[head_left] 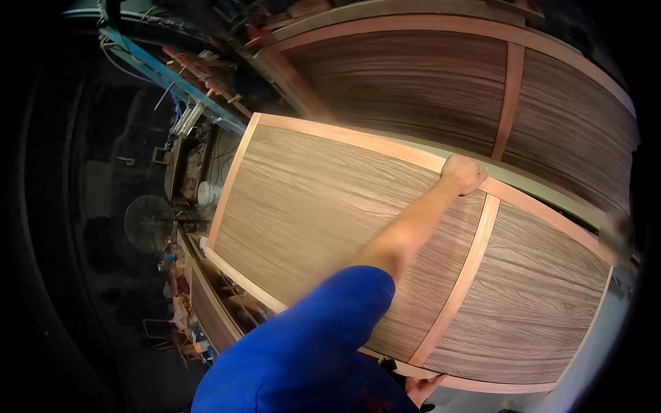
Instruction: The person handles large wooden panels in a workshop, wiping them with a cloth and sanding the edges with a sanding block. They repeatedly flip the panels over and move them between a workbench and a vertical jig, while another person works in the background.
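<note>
Pale wood frames the wood-grain panel [330, 199] in front of you, which spans the middle of the head view, with a second framed panel [406, 82] beyond its far edge. The step in hand appears to be handling or positioning the panel by its two long edges; what supports it from below cannot be seen. The next move likely calls for an even hold on both edges, so that the panel does not twist or knock the one beyond. Your left hand [463, 175] is closed over the far rail, just beyond the end of the crossrail [458, 282], with the fingers bent over the edge. Your right hand [421, 391] touches the near edge, partly hidden beneath it; how far open it is, and whether it bears any load, you cannot tell from this view.
</note>
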`<act>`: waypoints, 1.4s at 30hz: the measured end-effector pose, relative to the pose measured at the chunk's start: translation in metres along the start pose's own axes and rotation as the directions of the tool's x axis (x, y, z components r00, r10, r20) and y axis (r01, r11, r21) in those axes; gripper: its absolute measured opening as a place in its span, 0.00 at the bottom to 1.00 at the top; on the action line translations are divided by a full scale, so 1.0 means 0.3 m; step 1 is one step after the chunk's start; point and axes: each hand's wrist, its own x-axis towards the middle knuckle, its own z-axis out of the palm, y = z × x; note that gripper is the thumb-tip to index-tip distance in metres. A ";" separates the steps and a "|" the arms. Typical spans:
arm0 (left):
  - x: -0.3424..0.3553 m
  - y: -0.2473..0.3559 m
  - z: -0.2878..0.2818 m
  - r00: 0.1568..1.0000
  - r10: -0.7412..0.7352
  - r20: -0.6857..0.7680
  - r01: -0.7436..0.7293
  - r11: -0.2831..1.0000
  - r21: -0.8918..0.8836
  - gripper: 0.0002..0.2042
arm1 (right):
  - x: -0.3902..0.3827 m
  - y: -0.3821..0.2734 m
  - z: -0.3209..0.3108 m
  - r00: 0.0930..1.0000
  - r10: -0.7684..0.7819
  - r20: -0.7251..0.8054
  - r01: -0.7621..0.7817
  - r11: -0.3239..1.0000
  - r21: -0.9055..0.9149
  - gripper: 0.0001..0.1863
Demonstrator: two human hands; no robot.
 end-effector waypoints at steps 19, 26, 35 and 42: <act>0.560 0.106 0.527 0.994 -0.056 0.094 0.055 0.998 0.016 0.34 | 0.099 -0.259 0.447 0.960 -0.238 -0.149 0.145 0.875 -0.462 0.39; 0.658 -0.036 0.556 0.984 0.002 0.179 0.000 1.000 -0.008 0.34 | 0.049 -0.149 0.573 0.897 -0.368 -0.246 0.109 0.722 -0.684 0.31; 0.641 -0.049 0.528 0.974 -0.039 0.224 0.047 0.998 -0.031 0.33 | 0.070 -0.066 0.430 0.854 -0.435 -0.285 0.178 0.760 -0.626 0.24; 0.655 -0.021 0.546 0.986 -0.034 0.165 0.045 0.997 -0.065 0.33 | 0.092 -0.059 0.328 0.861 -0.423 -0.283 0.165 0.758 -0.631 0.21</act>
